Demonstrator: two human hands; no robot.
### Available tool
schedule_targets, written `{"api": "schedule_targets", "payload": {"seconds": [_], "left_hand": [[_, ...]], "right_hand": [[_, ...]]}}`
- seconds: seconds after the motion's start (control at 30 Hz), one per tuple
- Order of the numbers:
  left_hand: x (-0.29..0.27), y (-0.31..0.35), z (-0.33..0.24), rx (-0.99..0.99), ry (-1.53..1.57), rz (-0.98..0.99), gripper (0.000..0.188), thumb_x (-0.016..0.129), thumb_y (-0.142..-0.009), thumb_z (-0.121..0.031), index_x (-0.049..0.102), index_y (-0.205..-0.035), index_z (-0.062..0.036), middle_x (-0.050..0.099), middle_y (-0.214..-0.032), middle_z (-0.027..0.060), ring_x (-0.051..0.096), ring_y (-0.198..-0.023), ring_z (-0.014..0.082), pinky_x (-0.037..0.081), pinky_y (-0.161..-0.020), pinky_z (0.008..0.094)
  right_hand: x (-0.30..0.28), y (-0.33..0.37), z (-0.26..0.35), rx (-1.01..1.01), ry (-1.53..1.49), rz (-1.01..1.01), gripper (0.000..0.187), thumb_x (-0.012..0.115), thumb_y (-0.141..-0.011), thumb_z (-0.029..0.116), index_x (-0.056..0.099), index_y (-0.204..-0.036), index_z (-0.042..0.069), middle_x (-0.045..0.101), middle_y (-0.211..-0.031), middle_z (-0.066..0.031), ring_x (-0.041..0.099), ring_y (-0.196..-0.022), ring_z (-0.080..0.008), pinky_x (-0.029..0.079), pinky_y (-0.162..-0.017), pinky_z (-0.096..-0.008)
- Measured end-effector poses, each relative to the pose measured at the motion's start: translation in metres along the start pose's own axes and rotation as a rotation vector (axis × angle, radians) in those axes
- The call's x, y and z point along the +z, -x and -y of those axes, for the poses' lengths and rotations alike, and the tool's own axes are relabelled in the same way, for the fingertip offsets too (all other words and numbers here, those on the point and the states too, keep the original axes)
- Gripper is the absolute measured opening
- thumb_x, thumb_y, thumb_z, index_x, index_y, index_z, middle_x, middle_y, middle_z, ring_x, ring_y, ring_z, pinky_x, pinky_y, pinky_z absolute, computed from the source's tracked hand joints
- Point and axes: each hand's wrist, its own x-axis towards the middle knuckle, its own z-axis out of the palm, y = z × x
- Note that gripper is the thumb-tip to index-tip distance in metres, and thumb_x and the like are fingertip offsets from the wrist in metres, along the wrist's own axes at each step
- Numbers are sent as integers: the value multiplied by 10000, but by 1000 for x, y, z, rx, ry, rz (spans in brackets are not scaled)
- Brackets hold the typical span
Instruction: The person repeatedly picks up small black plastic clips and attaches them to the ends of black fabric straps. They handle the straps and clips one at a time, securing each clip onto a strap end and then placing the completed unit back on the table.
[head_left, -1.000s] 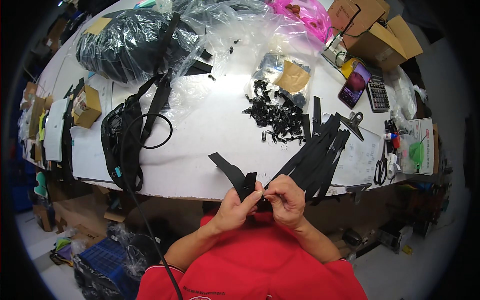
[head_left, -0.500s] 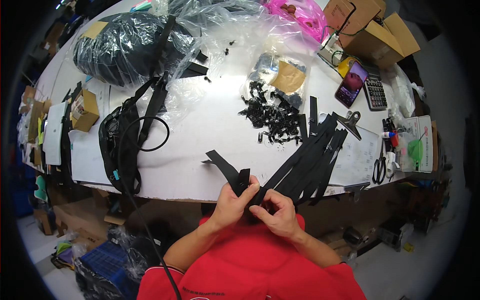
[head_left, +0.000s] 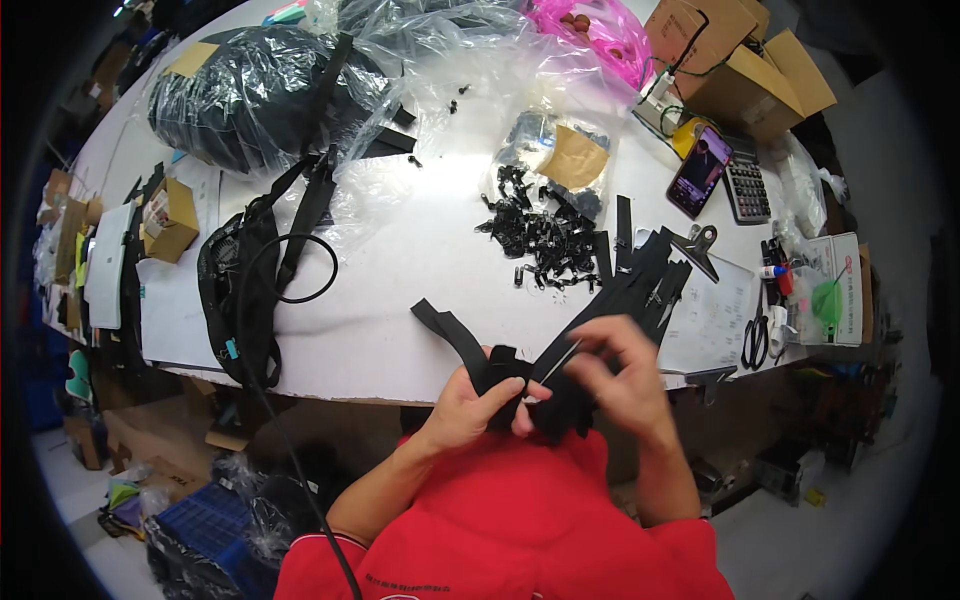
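Observation:
My left hand (head_left: 465, 410) is closed on a black zipper tape (head_left: 452, 332) at the table's front edge, the thumb pressed over a folded part. One free end of the tape sticks up to the left. My right hand (head_left: 632, 395) is raised over the near end of a bundle of black zipper tapes (head_left: 640, 283), fingers bent and smeared by motion. A thin pale line (head_left: 556, 364) runs from near its fingertips toward the left hand; what it is I cannot make out. Beyond the hands lies a heap of black zipper sliders (head_left: 530, 225).
Behind the sliders lies a clear plastic bag (head_left: 540, 130). To the right are a phone (head_left: 700, 172), a calculator (head_left: 748, 190), a bulldog clip (head_left: 703, 250) and scissors (head_left: 756, 342). At left sit a black strapped bag (head_left: 240, 270) and a plastic-wrapped black bundle (head_left: 260, 95). A black cable (head_left: 265, 400) crosses the edge.
My right hand has moved away from the left hand, up and to the right over the bundle of tapes. The tape in my left hand has shifted slightly.

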Motion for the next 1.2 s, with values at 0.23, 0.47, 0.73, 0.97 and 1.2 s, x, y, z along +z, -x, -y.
{"api": "schedule_targets", "payload": {"seconds": [0.23, 0.47, 0.73, 0.97, 1.2], "left_hand": [[4, 5, 17, 570, -588, -312, 347, 805, -796, -11, 495, -941, -70, 570, -959, 63, 587, -855, 152, 484, -762, 262], [14, 12, 17, 527, -567, -269, 81, 644, -931, -39, 606, -1003, -38, 604, -988, 80, 590, -815, 155, 503, -743, 289], [-11, 9, 10, 460, -435, -321, 216, 516, -1009, -132, 658, -1099, 4, 678, -971, 95, 630, -837, 160, 506, -770, 296], [1, 0, 12, 775, -971, -372, 189, 623, -751, 41, 636, -926, -30, 606, -835, 75, 572, -729, 212, 465, -663, 306], [-5, 8, 18, 341, -346, -447, 134, 556, -1027, -146, 574, -974, -24, 535, -832, -21, 488, -713, 56, 425, -629, 222]], "right_hand": [[56, 12, 3, 193, -745, -23, 282, 660, -922, 18, 612, -1199, 2, 648, -1070, -52, 614, -961, -102, 515, -799, -259], [59, 20, 10, 253, -814, -12, 268, 654, -928, -3, 608, -1192, -18, 660, -1034, -44, 619, -925, -72, 514, -781, -207], [51, 17, 16, -10, -300, 12, 184, 651, -918, 10, 637, -1099, -20, 681, -1012, -63, 648, -893, -96, 533, -752, -225], [79, 20, -1, 460, -982, 34, 153, 631, -927, 39, 612, -1066, -24, 653, -912, -34, 641, -797, -91, 539, -749, -230], [75, -56, -31, -201, 269, -222, 171, 693, -824, 37, 660, -992, 37, 633, -869, -84, 616, -781, -264, 482, -710, -359]]}}
